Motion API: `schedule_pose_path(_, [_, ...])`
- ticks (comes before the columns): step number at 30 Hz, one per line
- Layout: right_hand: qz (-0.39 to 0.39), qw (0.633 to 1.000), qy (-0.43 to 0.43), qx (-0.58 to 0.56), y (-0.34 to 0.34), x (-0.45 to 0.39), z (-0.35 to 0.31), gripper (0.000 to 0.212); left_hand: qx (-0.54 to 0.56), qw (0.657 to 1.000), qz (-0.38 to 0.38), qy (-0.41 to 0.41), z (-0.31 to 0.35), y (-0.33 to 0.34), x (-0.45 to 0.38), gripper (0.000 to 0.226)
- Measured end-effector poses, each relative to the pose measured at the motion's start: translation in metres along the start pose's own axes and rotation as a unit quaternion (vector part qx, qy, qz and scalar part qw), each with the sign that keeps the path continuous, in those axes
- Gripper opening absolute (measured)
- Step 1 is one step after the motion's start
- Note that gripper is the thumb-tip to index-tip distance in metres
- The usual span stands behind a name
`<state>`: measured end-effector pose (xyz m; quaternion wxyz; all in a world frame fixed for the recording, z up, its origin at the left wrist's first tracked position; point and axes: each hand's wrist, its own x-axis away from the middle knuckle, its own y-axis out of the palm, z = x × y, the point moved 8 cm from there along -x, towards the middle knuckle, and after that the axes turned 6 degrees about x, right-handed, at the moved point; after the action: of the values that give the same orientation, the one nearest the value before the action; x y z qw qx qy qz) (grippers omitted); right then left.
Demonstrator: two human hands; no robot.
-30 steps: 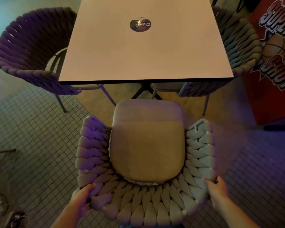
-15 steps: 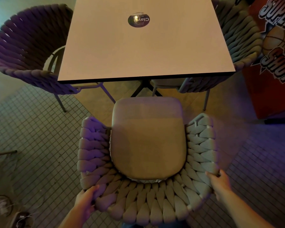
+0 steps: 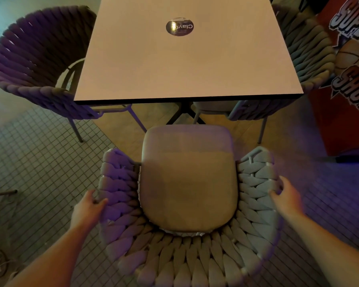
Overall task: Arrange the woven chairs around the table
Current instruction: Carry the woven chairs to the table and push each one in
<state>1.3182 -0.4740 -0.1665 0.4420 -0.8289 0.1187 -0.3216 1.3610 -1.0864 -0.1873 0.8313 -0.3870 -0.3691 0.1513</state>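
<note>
- near woven chair (image 3: 187,235): stands at the table's near edge, open side toward the table; its front edge sits just short of that edge, not tucked under; pale rope weave, rounded back and arms.
- seat cushion (image 3: 188,179): plain, tan, lies in the near woven chair.
- left hand (image 3: 87,210): on the outer side of the chair's left arm, thumb over the top of the weave, fingers curled round the rim in a grip.
- right hand (image 3: 286,195): on the outer side of the chair's right arm, fingers wrapped over the rim, holding it.
- table (image 3: 187,65): square, pale top with dark edge, on a dark central foot.
- round sticker (image 3: 179,26): dark, near the middle of the table top.
- left woven chair (image 3: 35,54): at the table's left edge, seat partly under the top.
- right woven chair (image 3: 307,52): at the table's right edge, seat partly under the top.
- floor (image 3: 39,166): small square tiles.
- red panel (image 3: 348,69): basketball graphic, beyond the right woven chair.
</note>
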Motion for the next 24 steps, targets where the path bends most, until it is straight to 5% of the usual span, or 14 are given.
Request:
schedule_pose_path(7, [-0.026,0.994,-0.051,0.097,-0.002,-0.015,-0.024,0.059,-0.103,0.994,-0.026,0.016,0.026,0.007,-0.03,0.061])
schedule_pose_path(24, [-0.053,0.993,-0.044,0.1,0.004,-0.015,-0.012,0.067,-0.093,0.994,-0.058,0.017,0.029,0.008,-0.033,0.061])
